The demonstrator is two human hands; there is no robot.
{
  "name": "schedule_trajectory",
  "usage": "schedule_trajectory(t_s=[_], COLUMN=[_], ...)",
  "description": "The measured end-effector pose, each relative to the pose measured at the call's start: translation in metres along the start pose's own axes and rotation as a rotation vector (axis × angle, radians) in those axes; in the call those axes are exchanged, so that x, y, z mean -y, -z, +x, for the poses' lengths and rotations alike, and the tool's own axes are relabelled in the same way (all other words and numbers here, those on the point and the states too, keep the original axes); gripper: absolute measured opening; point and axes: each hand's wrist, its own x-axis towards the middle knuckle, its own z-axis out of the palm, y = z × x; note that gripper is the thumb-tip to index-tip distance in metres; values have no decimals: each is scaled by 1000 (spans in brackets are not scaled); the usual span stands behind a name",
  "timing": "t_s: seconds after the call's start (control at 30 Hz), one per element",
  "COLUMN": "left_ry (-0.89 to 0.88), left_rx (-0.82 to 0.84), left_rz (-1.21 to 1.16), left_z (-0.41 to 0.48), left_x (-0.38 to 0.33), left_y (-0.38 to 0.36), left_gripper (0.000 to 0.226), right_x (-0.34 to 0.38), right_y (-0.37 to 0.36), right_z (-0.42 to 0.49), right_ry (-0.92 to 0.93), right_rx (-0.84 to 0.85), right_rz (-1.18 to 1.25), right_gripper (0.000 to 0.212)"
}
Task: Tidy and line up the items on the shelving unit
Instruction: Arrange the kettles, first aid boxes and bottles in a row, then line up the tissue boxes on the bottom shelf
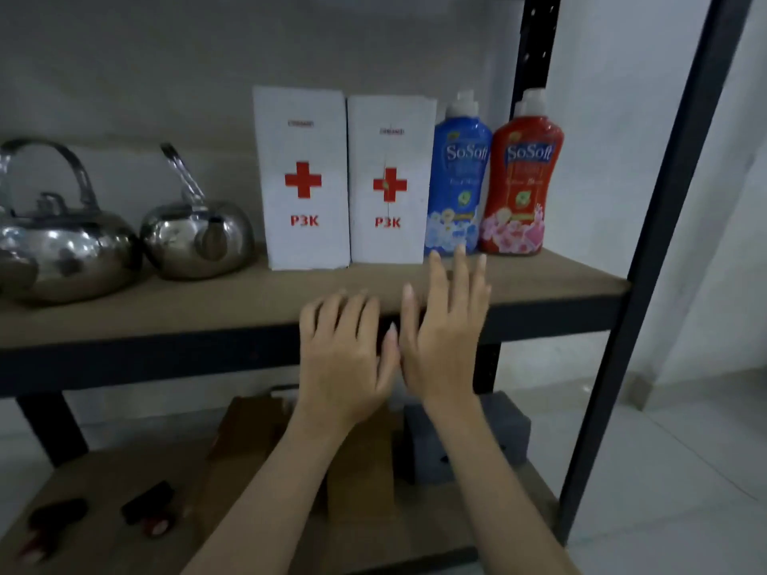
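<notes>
Two bare hands reach toward mid-frame. The left hand point(346, 352) lies open on the shelf point(166, 309) edge. The right hand point(446, 325) is open beside it, fingers near a blue SoSoft bottle point(456, 176).

Both white boxes, the left one point(305, 180) and the right one point(390, 184), read "P3K" under a red cross; the blue bottle point(456, 180) and the red bottle point(525, 180) say "SoSoft".

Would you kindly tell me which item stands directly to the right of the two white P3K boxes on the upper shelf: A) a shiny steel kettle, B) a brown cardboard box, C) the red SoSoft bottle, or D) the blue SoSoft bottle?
D: the blue plastic SoSoft bottle stands right beside the right-hand white cardboard P3K box, with the red plastic SoSoft bottle on its far side.
</notes>
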Motion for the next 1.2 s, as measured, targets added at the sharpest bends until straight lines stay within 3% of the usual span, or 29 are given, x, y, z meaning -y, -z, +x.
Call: schedule_trajectory(t_s=[0.1,0.2,0.33,0.43,0.53,0.6,0.73,0.83,0.97,1.1,1.2], left_ry=[-15,60,300,488,552,541,522,507,530,533,553], left_rx=[50,312,785,947,1126,1170,1175,1170,1187,1204,1209], left_rz=[-46,-82,-86,-141,-120,-54,-25,-15,-8,11,-4], left_z=[-52,-121,-210,-263,-288,-294,-299,-301,-299,-296,-297], left_x=[0,9,26,42,46,46,46,46,46,45,44], left_y=[-7,-29,-73,-99,-110,-113,-115,-116,-119,-118,-118], left_gripper=[57,59,68,89,98,101,101,102,105,104,94], right_x=[-14,-36,-83,-119,-147,-159,-170,-172,-167,-167,-166], right_y=[-3,-14,-43,-61,-77,-88,-97,-97,-96,-103,-106], right_z=[-61,-122,-201,-233,-238,-239,-234,-209,-155,-145,-161], right_ry=[23,-93,-508,-835,-934,-943,-924,-856,-922,-843,-691], right_rx=[-73,11,188,310,415,477,488,512,834,957,852], right_rz=[42,213,290,167,36,-2,10,-62,-229,-324,-410], right_gripper=[48,48,45,52,70,78,58,55,38,50,57])
